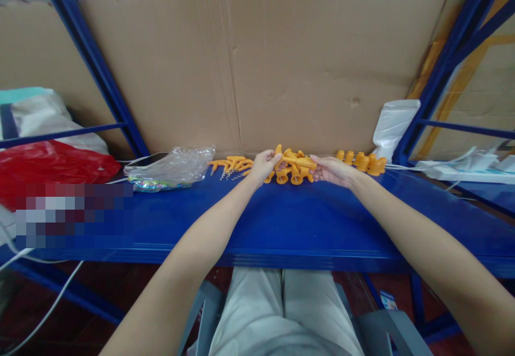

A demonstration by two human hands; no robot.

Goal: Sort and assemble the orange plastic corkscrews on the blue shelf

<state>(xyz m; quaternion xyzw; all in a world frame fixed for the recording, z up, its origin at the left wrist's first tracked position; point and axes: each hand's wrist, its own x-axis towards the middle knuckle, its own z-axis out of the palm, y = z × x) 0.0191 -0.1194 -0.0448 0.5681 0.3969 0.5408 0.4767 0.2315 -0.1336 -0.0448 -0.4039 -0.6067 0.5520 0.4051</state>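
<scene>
Between my two hands, just above the blue tabletop, is an orange plastic corkscrew (pixel 298 162). My left hand (pixel 263 166) is closed on its handle end at the left. At the other end, the fingers of my right hand (pixel 332 171) pinch its flared orange part. Right below and behind it lie several similar orange corkscrew pieces (pixel 296 177) with round bell-shaped ends, partly hidden by my hands. To the left of my left hand is a row of orange T-handles (pixel 234 163) with bare metal spirals. Several orange bell-shaped sleeves (pixel 365 162) stand beyond my right hand.
A clear plastic bag (pixel 181 164) with colourful contents lies left on the blue table (pixel 306 222). A red bag (pixel 56 168) sits farther left. A white pouch (pixel 396 125) leans by the right post, near a power strip (pixel 462 171). Cardboard (pixel 306 66) walls off the back.
</scene>
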